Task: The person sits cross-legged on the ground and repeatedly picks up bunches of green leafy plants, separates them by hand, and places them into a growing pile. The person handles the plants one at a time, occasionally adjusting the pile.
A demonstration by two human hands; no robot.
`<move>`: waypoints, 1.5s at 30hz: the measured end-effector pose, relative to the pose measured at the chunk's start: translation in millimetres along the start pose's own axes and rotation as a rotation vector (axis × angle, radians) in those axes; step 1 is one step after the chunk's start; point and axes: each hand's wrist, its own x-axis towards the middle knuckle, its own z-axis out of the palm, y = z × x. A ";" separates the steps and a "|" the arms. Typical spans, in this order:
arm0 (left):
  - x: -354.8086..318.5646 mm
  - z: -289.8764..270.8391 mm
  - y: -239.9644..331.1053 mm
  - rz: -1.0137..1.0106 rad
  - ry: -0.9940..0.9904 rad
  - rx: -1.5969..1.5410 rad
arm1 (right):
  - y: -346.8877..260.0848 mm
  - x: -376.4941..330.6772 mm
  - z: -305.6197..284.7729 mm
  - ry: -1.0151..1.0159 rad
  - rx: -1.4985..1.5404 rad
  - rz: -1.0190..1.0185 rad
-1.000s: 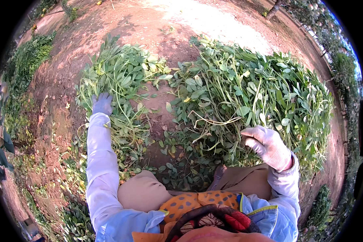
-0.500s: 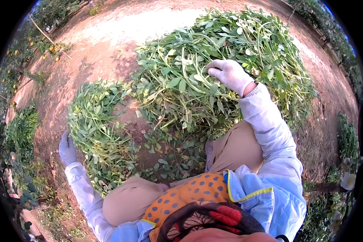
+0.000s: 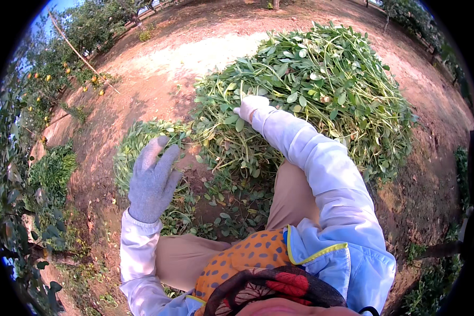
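My left hand (image 3: 154, 181), in a grey glove, hangs over the smaller heap of leafy green plants (image 3: 129, 145). Its fingers are spread and hold nothing. At the near left side of the large heap of leafy plants (image 3: 347, 89) is my right hand (image 3: 252, 107), in a pale glove. Its fingers are curled in among the leafy stems (image 3: 231, 120), and the fingertips are partly hidden. The cut plants in the large heap lie mostly lengthwise, with long pale green stems and oval leaves.
My bent knees (image 3: 189, 258) are close to both heaps. Loose leaves (image 3: 224, 218) litter the soil between them. Trees with orange-yellow fruit (image 3: 95, 80) and a slanting pole (image 3: 76, 50) stand at the far left. Sunlit bare earth (image 3: 195, 55) lies beyond the heaps.
My left hand has come up and right from beside the small heap to above it. My right hand has shifted left and slightly nearer along the large heap. The view has tilted a little.
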 end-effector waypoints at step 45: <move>-13.8 61.4 -90.6 -0.954 0.635 -1.892 | -105.1 -159.0 -11.0 -0.047 0.565 -1.102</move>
